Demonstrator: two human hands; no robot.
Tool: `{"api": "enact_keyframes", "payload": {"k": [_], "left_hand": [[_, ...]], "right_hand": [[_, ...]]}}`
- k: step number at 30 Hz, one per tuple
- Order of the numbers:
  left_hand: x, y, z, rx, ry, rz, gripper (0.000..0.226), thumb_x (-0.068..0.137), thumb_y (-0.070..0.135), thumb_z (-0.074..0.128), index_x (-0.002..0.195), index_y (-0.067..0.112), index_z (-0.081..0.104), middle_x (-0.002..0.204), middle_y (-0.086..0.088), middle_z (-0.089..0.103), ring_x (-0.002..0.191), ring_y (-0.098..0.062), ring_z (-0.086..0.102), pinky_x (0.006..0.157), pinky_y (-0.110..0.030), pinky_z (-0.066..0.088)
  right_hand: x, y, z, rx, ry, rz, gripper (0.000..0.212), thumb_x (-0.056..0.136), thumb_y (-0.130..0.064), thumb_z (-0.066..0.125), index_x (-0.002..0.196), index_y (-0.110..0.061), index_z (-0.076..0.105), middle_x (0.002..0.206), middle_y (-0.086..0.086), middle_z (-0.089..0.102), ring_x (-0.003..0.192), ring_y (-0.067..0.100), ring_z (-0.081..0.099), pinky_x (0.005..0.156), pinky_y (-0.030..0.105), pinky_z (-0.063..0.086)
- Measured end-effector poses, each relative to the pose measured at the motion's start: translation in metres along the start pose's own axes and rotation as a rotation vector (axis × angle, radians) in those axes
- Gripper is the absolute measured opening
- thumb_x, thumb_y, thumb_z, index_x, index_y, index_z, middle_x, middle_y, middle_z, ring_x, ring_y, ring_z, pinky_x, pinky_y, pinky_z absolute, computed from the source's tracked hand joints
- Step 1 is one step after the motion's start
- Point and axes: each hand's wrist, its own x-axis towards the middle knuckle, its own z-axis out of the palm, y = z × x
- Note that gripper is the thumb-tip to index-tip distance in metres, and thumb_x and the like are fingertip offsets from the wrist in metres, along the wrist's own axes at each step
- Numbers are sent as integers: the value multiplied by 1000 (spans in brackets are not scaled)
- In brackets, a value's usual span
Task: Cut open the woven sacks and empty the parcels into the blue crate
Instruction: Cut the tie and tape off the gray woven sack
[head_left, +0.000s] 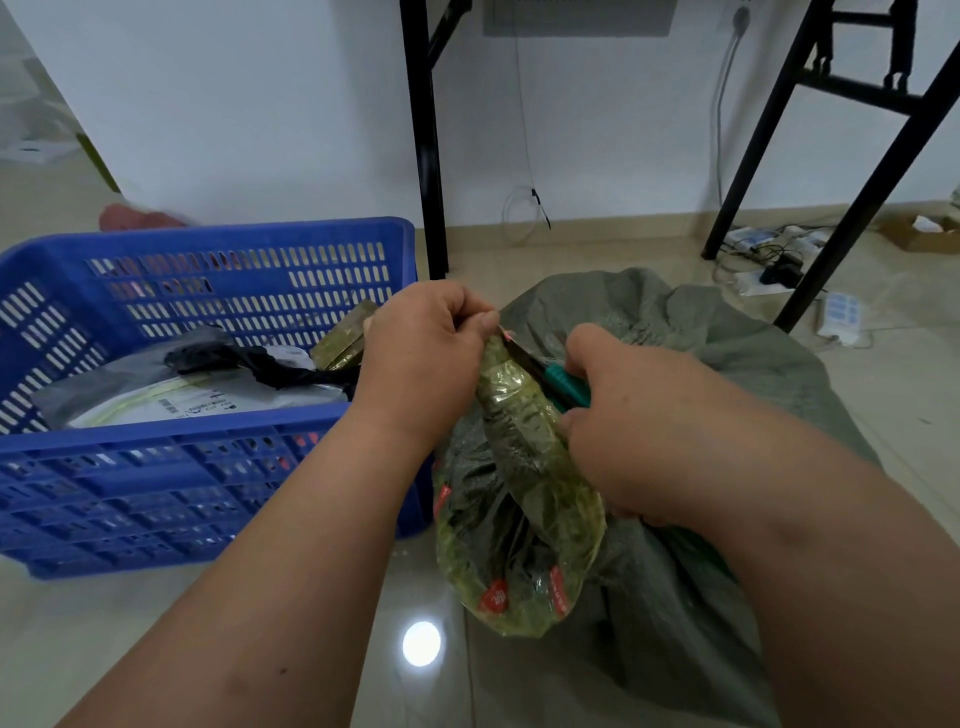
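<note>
— Green woven sack (524, 499), tape-glossy, frame centre, neck bunched up. We've got the left hand (423, 358) clamped on the top of that neck, thumb and fingers pinched together on it.

— Right hand (618, 421)?

— Wrapped tight round a teal-handled knife (558, 382). Dark blade runs up-left and touches the sack neck just under the left thumb. Small red strip there at the tip; we can't tell what it is.

— Sack placement?

— Its lower end rests on a bigger grey-green sack (727, 343) spread over the floor at centre right. Red labels near the bottom of the small one, text too blurred to read.

— Blue crate (171, 431)?

— Left of frame, on the tiled floor (291, 597), touching or just beside the sack; we can't tell which. Inside: grey and white parcels (171, 400), a black bag (244, 361) on top, a gold-green packet (345, 338) leaning at the right wall.

— Background?

— Black table legs (428, 145) top centre and upper right, white wall, cables and a power strip (774, 260) on the floor upper right.
</note>
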Motion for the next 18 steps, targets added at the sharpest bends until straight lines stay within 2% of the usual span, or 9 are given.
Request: {"api": "enact_keyframes", "payload": {"k": [3, 9, 13, 15, 18], "left_hand": [[1, -3, 1, -3, 2, -33, 9, 91, 19, 65, 85, 21, 72, 72, 19, 60, 70, 3, 56, 62, -5, 40], [-2, -3, 4, -52, 3, -63, 10, 92, 19, 65, 84, 21, 71, 75, 15, 64, 75, -2, 61, 70, -21, 49], [-5, 3, 6, -82, -75, -50, 14, 93, 18, 64, 81, 25, 67, 75, 15, 62, 70, 8, 58, 61, -5, 44], [-6, 5, 7, -106, -106, -54, 18, 93, 18, 63, 79, 29, 64, 75, 15, 62, 68, 10, 57, 61, -3, 43], [-5, 0, 6, -117, -43, -79, 15, 92, 18, 64, 80, 27, 66, 76, 13, 65, 69, 4, 59, 61, -5, 45]], "right_hand": [[0, 3, -2, 0, -29, -10, 19, 93, -22, 51, 106, -27, 38, 85, 2, 51, 74, 23, 60, 65, 37, 56], [0, 9, -6, 6, -52, 7, 20, 94, -21, 51, 110, -28, 40, 84, 2, 55, 70, 20, 60, 61, 35, 55], [7, 6, 6, 22, 31, 27, 16, 93, -23, 50, 105, -25, 40, 84, 0, 49, 74, 19, 55, 60, 32, 46], [10, 7, 13, 26, 68, 11, 16, 92, -26, 51, 104, -26, 40, 82, -3, 46, 72, 16, 49, 61, 32, 42], [9, 8, 8, 35, 44, -6, 14, 93, -30, 52, 105, -27, 44, 83, -3, 50, 74, 17, 55, 65, 34, 50]]}}
